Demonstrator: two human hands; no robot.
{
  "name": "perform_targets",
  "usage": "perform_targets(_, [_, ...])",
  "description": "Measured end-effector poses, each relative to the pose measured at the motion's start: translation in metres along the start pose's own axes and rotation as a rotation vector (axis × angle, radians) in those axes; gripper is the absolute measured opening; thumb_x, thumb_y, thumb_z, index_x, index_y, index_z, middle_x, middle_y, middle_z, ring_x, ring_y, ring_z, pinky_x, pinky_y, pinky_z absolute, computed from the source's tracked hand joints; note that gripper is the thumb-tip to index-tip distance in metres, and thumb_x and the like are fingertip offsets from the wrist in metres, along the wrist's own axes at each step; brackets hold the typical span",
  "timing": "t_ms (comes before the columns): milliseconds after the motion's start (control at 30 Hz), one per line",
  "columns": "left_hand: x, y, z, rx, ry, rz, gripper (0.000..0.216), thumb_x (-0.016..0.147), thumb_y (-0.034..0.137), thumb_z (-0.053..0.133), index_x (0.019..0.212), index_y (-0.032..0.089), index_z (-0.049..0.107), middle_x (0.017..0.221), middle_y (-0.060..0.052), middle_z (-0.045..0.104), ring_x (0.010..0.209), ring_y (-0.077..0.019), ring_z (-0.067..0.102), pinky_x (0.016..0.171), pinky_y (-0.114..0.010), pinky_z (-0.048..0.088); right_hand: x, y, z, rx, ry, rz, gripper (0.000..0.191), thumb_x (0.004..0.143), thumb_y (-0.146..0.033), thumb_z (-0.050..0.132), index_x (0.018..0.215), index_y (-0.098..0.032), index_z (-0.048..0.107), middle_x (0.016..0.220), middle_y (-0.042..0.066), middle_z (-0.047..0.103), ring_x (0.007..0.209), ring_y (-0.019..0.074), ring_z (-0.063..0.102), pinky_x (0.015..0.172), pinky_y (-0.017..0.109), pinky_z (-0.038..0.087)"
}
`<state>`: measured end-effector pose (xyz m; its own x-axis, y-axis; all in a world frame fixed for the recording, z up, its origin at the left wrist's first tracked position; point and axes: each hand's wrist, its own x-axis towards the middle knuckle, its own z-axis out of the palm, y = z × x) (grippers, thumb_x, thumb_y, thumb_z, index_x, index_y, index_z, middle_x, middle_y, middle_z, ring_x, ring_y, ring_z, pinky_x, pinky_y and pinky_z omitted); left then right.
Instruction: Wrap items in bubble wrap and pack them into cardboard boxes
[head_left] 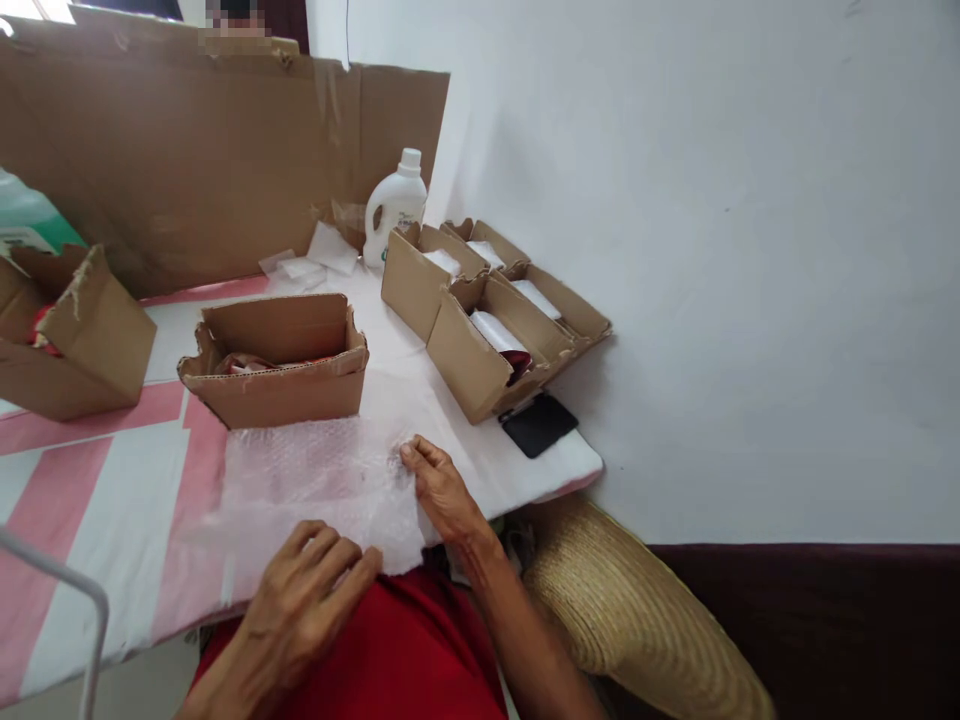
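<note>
A clear sheet of bubble wrap (315, 465) lies spread over the near part of the table, in front of a small cardboard box. My right hand (446, 495) pinches its right side between thumb and fingertips. Lower down, at the near edge of the sheet, my left hand (311, 590) has its fingers curled onto the wrap; its thumb is partly hidden. The open cardboard box (292, 395) just beyond the wrap holds reddish packets, mostly hidden by its walls.
Joined cardboard bins (465, 365) with white-wrapped items stand at the right, a black flat object (538, 425) beside them. Behind are a white jug (394, 215) and a cardboard screen (187, 160). Another box (105, 340) sits left. A straw hat (622, 600) hangs below the table's right edge.
</note>
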<state>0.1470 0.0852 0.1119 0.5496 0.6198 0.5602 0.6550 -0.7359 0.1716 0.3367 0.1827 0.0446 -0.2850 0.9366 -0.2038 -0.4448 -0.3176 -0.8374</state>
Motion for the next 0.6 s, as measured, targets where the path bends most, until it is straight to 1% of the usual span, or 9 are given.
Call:
perform_targets(67, [-0.008, 0.003, 0.021, -0.017, -0.073, -0.005, 0.024, 0.099, 0.012, 0.040, 0.105, 0.016, 0.063, 0.073, -0.001, 0.064, 0.064, -0.0157, 0.058, 0.066, -0.033, 0.048, 0.013, -0.003, -0.011, -0.179, -0.031, -0.007, 0.037, 0.082, -0.048, 0.078, 0.072, -0.020, 0.055, 0.066, -0.006, 0.046, 0.061, 0.0099, 0.039, 0.060, 0.023, 0.034])
perform_targets(133, [-0.016, 0.006, 0.039, -0.081, -0.170, -0.083, 0.022, 0.098, 0.015, 0.044, 0.108, 0.019, 0.063, 0.076, -0.001, 0.067, 0.066, -0.0165, 0.061, 0.064, -0.032, 0.050, 0.023, -0.005, -0.022, -0.368, -0.046, -0.002, 0.040, 0.083, -0.053, 0.074, 0.070, -0.019, 0.055, 0.063, -0.007, 0.043, 0.058, 0.0098, 0.035, 0.056, 0.024, 0.029])
perform_targets(200, [-0.022, 0.008, 0.045, -0.179, -0.255, -0.194, 0.022, 0.096, 0.019, 0.054, 0.115, 0.022, 0.063, 0.085, -0.001, 0.070, 0.072, -0.0168, 0.065, 0.067, -0.031, 0.054, 0.029, -0.006, -0.032, -0.549, -0.037, -0.019, 0.040, 0.084, -0.054, 0.070, 0.070, -0.019, 0.056, 0.062, -0.007, 0.043, 0.058, 0.0105, 0.037, 0.055, 0.025, 0.028])
perform_targets(267, [-0.024, 0.005, 0.040, -0.287, -0.278, -0.283, 0.025, 0.094, 0.023, 0.060, 0.119, 0.026, 0.064, 0.093, -0.001, 0.073, 0.080, -0.0158, 0.069, 0.072, -0.028, 0.057, 0.030, -0.006, -0.039, -0.728, -0.008, -0.070, 0.037, 0.087, -0.052, 0.067, 0.071, -0.019, 0.058, 0.063, -0.005, 0.047, 0.059, 0.0121, 0.042, 0.057, 0.026, 0.032])
perform_targets(367, [-0.025, -0.014, 0.020, -0.331, -0.153, -0.381, 0.024, 0.096, 0.028, 0.059, 0.120, 0.027, 0.064, 0.103, -0.003, 0.073, 0.093, -0.0151, 0.071, 0.080, -0.026, 0.058, 0.026, -0.008, -0.040, -0.967, 0.156, -0.228, 0.027, 0.088, -0.045, 0.066, 0.082, -0.020, 0.061, 0.080, 0.000, 0.059, 0.070, 0.0162, 0.054, 0.069, 0.030, 0.042])
perform_targets(433, [-0.027, -0.037, 0.009, -0.239, -0.048, -0.443, 0.025, 0.097, 0.030, 0.057, 0.121, 0.026, 0.064, 0.110, -0.005, 0.071, 0.101, -0.0168, 0.070, 0.086, -0.028, 0.058, 0.023, -0.009, -0.033, -1.095, 0.293, -0.390, 0.021, 0.089, -0.041, 0.065, 0.089, -0.020, 0.062, 0.094, 0.005, 0.062, 0.084, 0.0210, 0.058, 0.081, 0.036, 0.047])
perform_targets(467, [-0.028, -0.050, 0.006, -0.171, -0.012, -0.475, 0.027, 0.097, 0.033, 0.057, 0.122, 0.025, 0.064, 0.112, -0.006, 0.070, 0.103, -0.0182, 0.070, 0.089, -0.031, 0.058, 0.023, -0.009, -0.027, -1.141, 0.314, -0.459, 0.018, 0.090, -0.038, 0.064, 0.091, -0.020, 0.062, 0.098, 0.007, 0.062, 0.091, 0.0232, 0.059, 0.087, 0.039, 0.047])
perform_targets(567, [-0.033, -0.089, 0.008, -0.021, 0.006, -0.534, 0.032, 0.096, 0.041, 0.057, 0.120, 0.023, 0.065, 0.115, -0.008, 0.069, 0.106, -0.0229, 0.069, 0.093, -0.040, 0.058, 0.033, -0.006, -0.005, -1.152, 0.179, -0.521, 0.015, 0.093, -0.034, 0.062, 0.101, -0.022, 0.064, 0.105, 0.009, 0.064, 0.105, 0.0263, 0.058, 0.095, 0.043, 0.047])
perform_targets(600, [-0.033, -0.100, 0.012, 0.003, -0.003, -0.532, 0.033, 0.096, 0.042, 0.055, 0.120, 0.022, 0.065, 0.116, -0.009, 0.069, 0.106, -0.0242, 0.068, 0.093, -0.042, 0.057, 0.040, -0.004, 0.003, -1.107, 0.127, -0.502, 0.023, 0.092, -0.034, 0.064, 0.112, -0.022, 0.063, 0.111, 0.010, 0.064, 0.107, 0.0262, 0.058, 0.096, 0.043, 0.048])
